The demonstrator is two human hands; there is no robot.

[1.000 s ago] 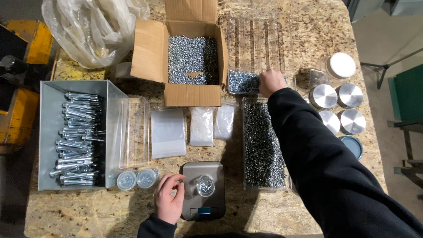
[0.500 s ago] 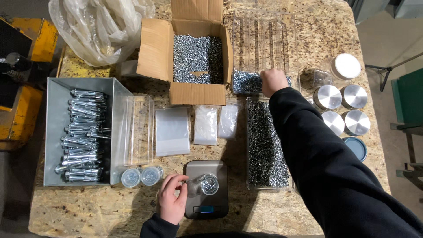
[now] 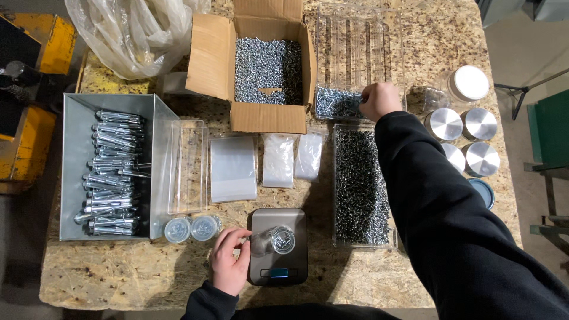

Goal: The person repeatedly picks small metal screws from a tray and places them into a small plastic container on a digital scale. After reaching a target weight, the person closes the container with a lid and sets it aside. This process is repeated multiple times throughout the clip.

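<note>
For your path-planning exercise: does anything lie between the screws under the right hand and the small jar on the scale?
Yes. The long clear tray of screws lies between the right hand and the jar on the scale.

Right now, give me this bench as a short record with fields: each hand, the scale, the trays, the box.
left hand: holds small clear jar on the scale
right hand: in the screws of the far clear tray
scale: grey, at near edge
near tray: full of screws
cardboard box: open, screws inside
metal bin: long bolts
</note>
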